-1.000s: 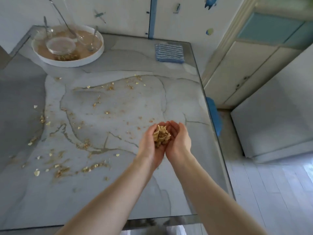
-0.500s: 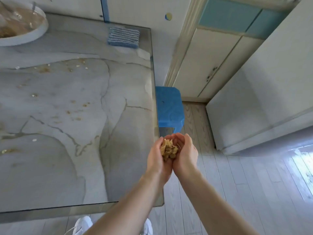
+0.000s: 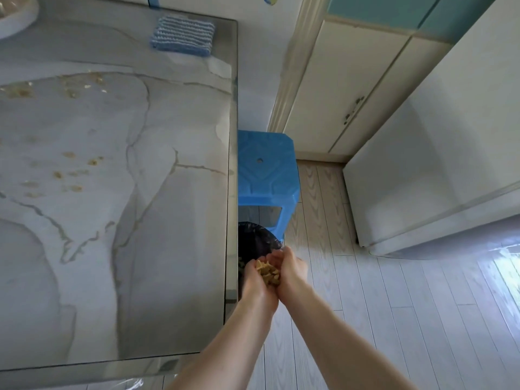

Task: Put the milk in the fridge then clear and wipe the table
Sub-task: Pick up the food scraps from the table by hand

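Step in hand: clearing the surface [image 3: 118, 192]; a load of cereal flakes [image 3: 268, 273] is carried to the bin [image 3: 257, 243], which has a black bag and stands on the floor under the right edge of the surface, just beside the blue stool [image 3: 266, 175].

Left hand [image 3: 257, 288]: cupped, palm up, fingers half curled; it forms one half of the bowl that carries the flakes.

Right hand [image 3: 291, 273]: cupped also, pressed against the left one along the side; together the two make a loose grip, more a scoop than a clamp.

Place of the flakes: in the hollow between both palms, over the mouth of the bin, beyond the right edge of the surface.

What remains: small crumbs lie near the left edge and toward the far left of the surface. The white dish [image 3: 14, 21] sits at the far left corner. The striped blue cloth [image 3: 183, 36] lies folded near the far right corner.

Milk: not visible here; I cannot tell where it is.

How the flakes handle: I judge them very light, dry and brittle. They break if squeezed and slide out of any gap between the fingers. So the hold must stay below them, palms joined.

Next move, as I judge: open the palms low over the bag, so that nothing falls on the floor.

Risk: flakes may stick to the skin or drop past the rim.
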`<action>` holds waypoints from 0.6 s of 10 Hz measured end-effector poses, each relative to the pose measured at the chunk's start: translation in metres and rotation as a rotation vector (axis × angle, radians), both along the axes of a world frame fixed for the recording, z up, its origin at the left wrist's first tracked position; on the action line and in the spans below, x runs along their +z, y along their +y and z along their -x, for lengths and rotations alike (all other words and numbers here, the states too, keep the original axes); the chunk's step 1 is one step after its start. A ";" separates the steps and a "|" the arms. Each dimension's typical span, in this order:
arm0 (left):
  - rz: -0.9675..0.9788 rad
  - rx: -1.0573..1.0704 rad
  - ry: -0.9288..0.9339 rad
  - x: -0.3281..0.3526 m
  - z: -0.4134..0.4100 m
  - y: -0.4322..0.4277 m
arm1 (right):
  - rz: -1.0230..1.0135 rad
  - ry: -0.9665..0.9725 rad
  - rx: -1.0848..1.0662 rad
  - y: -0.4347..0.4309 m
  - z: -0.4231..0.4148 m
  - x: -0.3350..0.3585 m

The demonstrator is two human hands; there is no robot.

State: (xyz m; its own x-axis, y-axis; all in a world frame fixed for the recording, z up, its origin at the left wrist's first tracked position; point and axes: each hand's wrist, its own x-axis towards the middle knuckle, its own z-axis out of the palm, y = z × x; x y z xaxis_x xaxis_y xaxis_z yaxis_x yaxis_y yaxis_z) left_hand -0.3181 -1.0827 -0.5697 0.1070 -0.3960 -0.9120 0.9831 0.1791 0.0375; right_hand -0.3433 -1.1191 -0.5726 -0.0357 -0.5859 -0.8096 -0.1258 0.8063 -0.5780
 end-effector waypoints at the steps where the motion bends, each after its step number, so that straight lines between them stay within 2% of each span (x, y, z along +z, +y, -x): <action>1: -0.038 -0.004 0.038 -0.014 -0.005 -0.011 | -0.006 0.064 0.090 -0.012 -0.007 -0.014; 3: -0.054 0.070 -0.026 -0.015 -0.015 -0.024 | -0.088 0.135 0.217 -0.037 -0.017 -0.015; 4: -0.134 -0.023 -0.186 -0.005 -0.015 -0.027 | -0.077 0.105 0.144 -0.044 -0.017 -0.010; 5: -0.057 0.093 -0.036 0.007 -0.022 -0.032 | -0.068 0.046 0.085 -0.044 -0.020 0.000; 6: -0.058 0.048 -0.084 -0.002 -0.022 -0.033 | -0.070 0.024 0.088 -0.048 -0.020 -0.002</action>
State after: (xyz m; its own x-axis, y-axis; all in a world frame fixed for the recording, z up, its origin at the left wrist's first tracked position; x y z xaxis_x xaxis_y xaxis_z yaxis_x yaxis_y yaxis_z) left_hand -0.2963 -1.1156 -0.5717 0.2021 -0.3355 -0.9201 0.9663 0.2212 0.1316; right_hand -0.3235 -1.1673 -0.5749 -0.0068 -0.5301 -0.8479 -0.2111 0.8296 -0.5169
